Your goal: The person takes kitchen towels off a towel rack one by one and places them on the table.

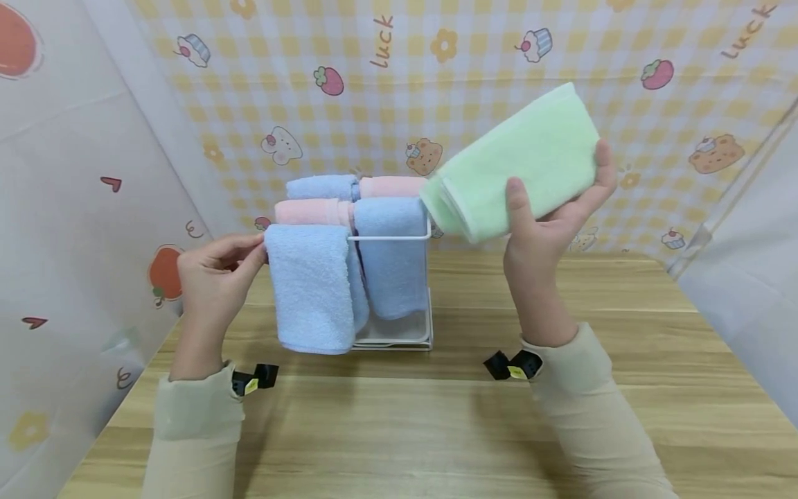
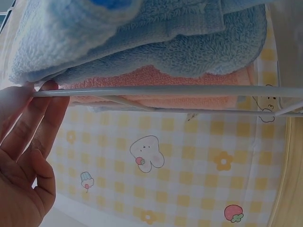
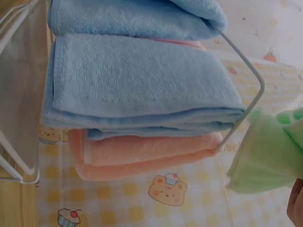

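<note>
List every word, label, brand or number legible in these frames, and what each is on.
"luck": checked backdrop, top centre, head view.
"luck": same backdrop, top right, head view.
Partly hidden lettering: same backdrop, right wrist view; not fully readable.
Yellow labels on the black wrist cameras: too small to read.
No lettering visible on the towels or white rack.

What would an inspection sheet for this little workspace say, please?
Surface: wood-grain table, bearing a white rack
Job's things: blue towels and pink towels hang on the rack, bare at its top front right; green towel held up
Clutter: nothing seen
Left grip: pinches the rack beside a blue towel
Right grip: holds the green towel
Cables: nothing seen
Surroundings: yellow-checked backdrop behind
</note>
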A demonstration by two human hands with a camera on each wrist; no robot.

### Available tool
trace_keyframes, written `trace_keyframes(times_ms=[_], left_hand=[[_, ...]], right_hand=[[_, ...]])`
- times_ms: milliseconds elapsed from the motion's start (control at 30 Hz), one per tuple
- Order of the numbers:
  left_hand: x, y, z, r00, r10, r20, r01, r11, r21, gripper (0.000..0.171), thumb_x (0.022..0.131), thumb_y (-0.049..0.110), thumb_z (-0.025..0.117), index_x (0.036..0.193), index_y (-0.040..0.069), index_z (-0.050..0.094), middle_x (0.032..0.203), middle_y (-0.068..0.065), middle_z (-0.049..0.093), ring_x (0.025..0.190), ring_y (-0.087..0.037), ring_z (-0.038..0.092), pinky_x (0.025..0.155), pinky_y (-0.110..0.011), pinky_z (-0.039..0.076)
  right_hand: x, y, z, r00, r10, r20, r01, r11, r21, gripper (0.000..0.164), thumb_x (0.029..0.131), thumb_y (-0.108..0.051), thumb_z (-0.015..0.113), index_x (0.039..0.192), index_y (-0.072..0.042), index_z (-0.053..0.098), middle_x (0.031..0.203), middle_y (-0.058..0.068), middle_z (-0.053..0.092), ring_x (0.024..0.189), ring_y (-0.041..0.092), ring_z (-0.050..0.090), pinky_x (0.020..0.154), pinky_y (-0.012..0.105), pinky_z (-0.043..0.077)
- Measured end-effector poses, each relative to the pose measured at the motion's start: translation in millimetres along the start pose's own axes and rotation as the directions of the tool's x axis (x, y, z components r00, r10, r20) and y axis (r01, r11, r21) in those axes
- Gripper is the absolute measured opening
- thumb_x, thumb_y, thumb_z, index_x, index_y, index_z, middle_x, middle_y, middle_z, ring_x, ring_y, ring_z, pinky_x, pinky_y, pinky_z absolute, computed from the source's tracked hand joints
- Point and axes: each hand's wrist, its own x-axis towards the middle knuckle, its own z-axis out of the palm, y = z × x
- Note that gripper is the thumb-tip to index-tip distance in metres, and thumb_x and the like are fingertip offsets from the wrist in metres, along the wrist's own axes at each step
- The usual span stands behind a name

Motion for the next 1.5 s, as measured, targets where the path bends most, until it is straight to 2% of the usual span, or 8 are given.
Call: trace_keyframes(times_ms=[167,400,600,767,967,1267,1367,1500], left_hand=[[1.0,-0.1,1.4,1.000,-0.001,0.014,0.001,1.000,-0.009,0.009,0.085,-0.008,0.072,0.092,-0.012,0.074,0.080,0.023,0.072,0.063,0.004,0.066,0.048,-0.010,0.040],[-0.7,-1.3,-0.7,1.000,-0.013,0.004,0.013,1.000,0.001,0.009,0.085,-0.008,0.072,0.092,-0.012,0.075,0.080,0.023,0.072,0.063,0.004,0.066,0.050,-0.010,0.043],[-0.5,-1.7,-0.7,1.000,0.003,0.001,-0.003,1.000,-0.006,0.009,0.084,-0.008,0.072,0.092,-0.012,0.074,0.080,0.022,0.072,0.063,0.004,0.066,0.050,-0.009,0.042],[-0.9,-2.0,-0.5,1.000,0.006,-0.003,-0.006,1.000,-0.001,0.009,0.084,-0.008,0.073,0.092,-0.012,0.075,0.080,0.022,0.072,0.063,0.004,0.066,0.049,-0.009,0.042],[-0.9,-1.4,-0.5,1.000,-0.001,-0.009,0.001,1.000,0.009,0.009,0.084,-0.007,0.073,0.092,-0.011,0.075,0.080,0.023,0.072,0.062,0.004,0.065,0.050,-0.009,0.042],[-1.2,-1.4,-0.6,1.000,-0.014,-0.012,0.014,1.000,0.014,0.010,0.085,-0.006,0.073,0.093,-0.011,0.075,0.081,0.023,0.072,0.063,0.004,0.065,0.051,-0.009,0.044],[-1.1,-1.0,-0.5,1.000,-0.018,-0.013,0.019,1.000,0.015,0.010,0.085,-0.006,0.073,0.093,-0.011,0.075,0.081,0.024,0.072,0.063,0.004,0.066,0.051,-0.009,0.044],[-1.2,-0.8,-0.1,1.000,-0.017,-0.014,0.017,1.000,0.017,0.010,0.085,-0.006,0.073,0.093,-0.011,0.075,0.081,0.024,0.072,0.063,0.004,0.066,0.052,-0.009,0.045]], right_hand=[[2,-1,-10,1.000,0.012,-0.019,-0.012,1.000,-0.010,0.090,0.072,0.010,0.069,0.144,0.001,0.016,0.132,0.017,0.044,0.114,0.030,0.049,0.090,0.036,0.051],[-4,8,-32,0.996,0.080,0.033,-0.077,0.994,-0.078,0.086,0.073,0.010,0.068,0.143,-0.001,0.021,0.133,0.017,0.043,0.113,0.029,0.048,0.088,0.035,0.050],[-8,20,-61,0.975,0.216,0.059,-0.202,0.963,-0.181,0.084,0.074,0.011,0.070,0.143,-0.014,0.030,0.136,0.012,0.042,0.113,0.027,0.048,0.085,0.031,0.053],[-13,23,-76,0.948,0.306,0.086,-0.275,0.926,-0.260,0.085,0.073,0.009,0.072,0.144,-0.017,0.033,0.135,0.010,0.041,0.113,0.023,0.048,0.083,0.027,0.054],[-18,23,-92,0.905,0.412,0.111,-0.351,0.867,-0.353,0.082,0.078,0.007,0.072,0.144,-0.021,0.034,0.136,0.007,0.041,0.113,0.022,0.049,0.082,0.024,0.057],[-19,31,-111,0.824,0.549,0.140,-0.445,0.780,-0.440,0.081,0.083,0.008,0.070,0.147,-0.024,0.031,0.140,0.003,0.037,0.116,0.021,0.047,0.084,0.022,0.056],[-19,35,-118,0.786,0.600,0.151,-0.468,0.736,-0.489,0.083,0.084,0.005,0.071,0.149,-0.026,0.029,0.140,0.003,0.036,0.116,0.020,0.047,0.083,0.021,0.057],[-20,43,-126,0.716,0.672,0.189,-0.494,0.679,-0.543,0.084,0.086,0.002,0.071,0.151,-0.027,0.025,0.141,0.005,0.032,0.115,0.020,0.048,0.081,0.022,0.059]])
